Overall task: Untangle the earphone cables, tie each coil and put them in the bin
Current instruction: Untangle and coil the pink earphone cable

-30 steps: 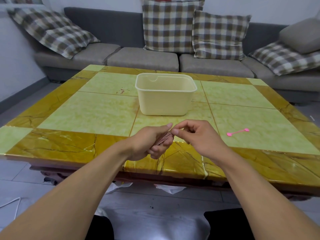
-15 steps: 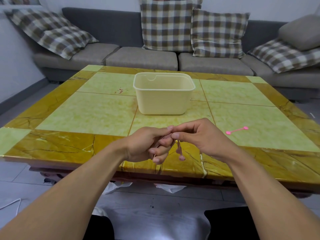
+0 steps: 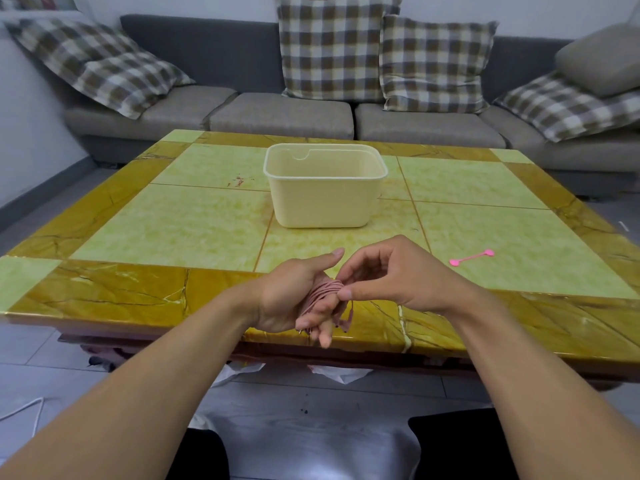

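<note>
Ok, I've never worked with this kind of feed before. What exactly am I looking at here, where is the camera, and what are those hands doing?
There is no machine here: a person works with bare hands, and the single picture comes from a wide-angle camera worn on their head, looking forward and down. The arms reaching in from the bottom are the wearer's own. The left hand has a pink earphone cable wound in loops around its fingers, with the loose ends hanging below. The right hand pinches that coil between thumb and fingertips. Both hands are above the near edge of a yellow and green tiled table. On the table stand a cream plastic bin, and, off to the right, a small pink tie lying flat and untouched. I cannot see the bottom of the bin. Behind is a grey sofa with checked cushions.
</note>
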